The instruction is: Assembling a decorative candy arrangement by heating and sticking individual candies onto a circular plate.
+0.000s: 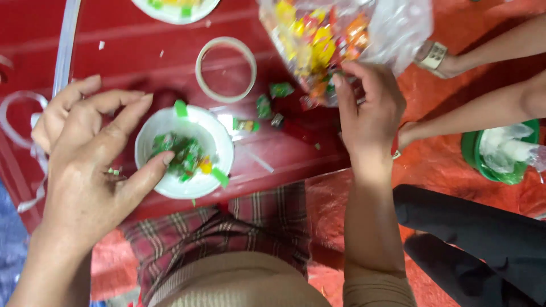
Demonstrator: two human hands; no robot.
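Note:
My left hand point(91, 153) hovers with fingers spread at the left rim of a small white bowl point(219, 148) that holds green and yellow wrapped sweets; the thumb tip touches the bowl's inside. It holds nothing. My right hand point(369, 113) reaches into the mouth of a clear plastic bag point(392, 34) full of yellow, orange and red wrapped sweets, its fingers curled in among them. Whether it grips a sweet is hidden. A few green wrapped sweets point(267, 105) lie loose on the red table between bowl and bag.
A roll of clear tape point(226, 69) lies beyond the bowl. Another white bowl point(176, 12) sits at the top edge. White ribbon strips point(23, 119) lie at the left. Another person's arms point(489, 74) and a green bowl point(503, 150) are at the right.

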